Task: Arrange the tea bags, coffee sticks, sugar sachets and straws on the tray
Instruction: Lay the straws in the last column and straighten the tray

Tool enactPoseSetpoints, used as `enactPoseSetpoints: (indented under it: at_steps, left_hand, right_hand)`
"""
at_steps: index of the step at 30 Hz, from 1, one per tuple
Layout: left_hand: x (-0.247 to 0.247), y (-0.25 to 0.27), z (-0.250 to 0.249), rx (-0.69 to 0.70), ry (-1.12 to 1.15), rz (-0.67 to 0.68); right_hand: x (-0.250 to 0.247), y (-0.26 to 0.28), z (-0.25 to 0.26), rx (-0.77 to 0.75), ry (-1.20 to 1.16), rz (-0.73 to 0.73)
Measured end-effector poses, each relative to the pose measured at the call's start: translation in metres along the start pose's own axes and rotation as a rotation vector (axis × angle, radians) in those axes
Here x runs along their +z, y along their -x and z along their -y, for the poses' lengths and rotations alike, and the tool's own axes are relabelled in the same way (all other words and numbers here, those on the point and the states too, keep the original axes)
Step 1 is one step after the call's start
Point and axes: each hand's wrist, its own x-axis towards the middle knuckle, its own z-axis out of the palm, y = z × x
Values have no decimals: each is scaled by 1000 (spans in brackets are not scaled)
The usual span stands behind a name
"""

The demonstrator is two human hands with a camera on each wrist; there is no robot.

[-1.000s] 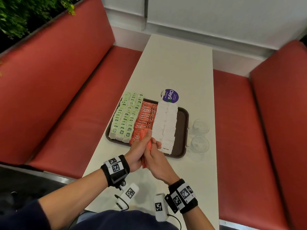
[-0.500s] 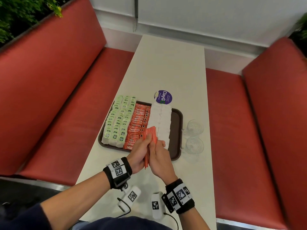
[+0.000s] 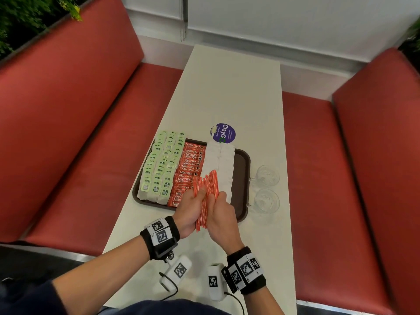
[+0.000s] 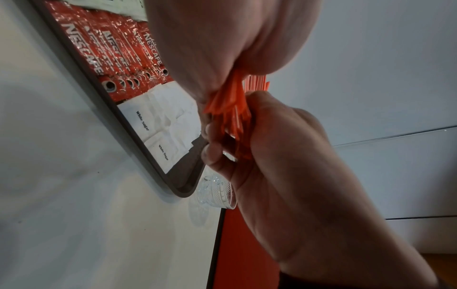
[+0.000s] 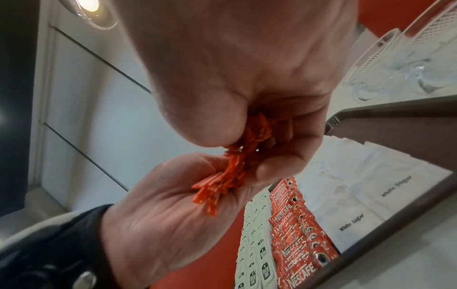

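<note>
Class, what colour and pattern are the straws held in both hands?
The straws are orange-red with thin white stripes, clearest in the head view.

On my brown tray, the shiny red foil coffee sticks (image 3: 191,165) read "NESCAFE", the white paper sugar sachets (image 4: 158,125) "White Sugar", and the round purple table sticker (image 3: 223,133) "ClayG".

The middle of the straws (image 3: 205,196) was hidden between both hands; the small print on the round sticker (image 3: 223,133) was unreadable.

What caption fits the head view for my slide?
Both hands, left hand and right hand, hold a bundle of orange straws above the brown tray of tea bags, Nescafe sticks and sugar sachets.
</note>
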Motion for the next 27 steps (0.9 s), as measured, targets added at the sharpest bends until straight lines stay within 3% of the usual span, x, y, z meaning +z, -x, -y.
enactPoseSetpoints:
  at_steps: [7,17,23,27]
  left_hand:
    - [3,1,0,28,-38,7]
    - [1,-3,-6,5,48,-12]
    - [-19,-16,-15,67,132,-29]
    - [-18,-7,-40,188,-56,71]
  right_hand:
    - [-1,-3,-3,-32,45,59]
    - [-9,-1,-1,14,-63,-24]
    - [-16,0,-5,5,-256,-99]
    - [-22,13,6,100,-678,122]
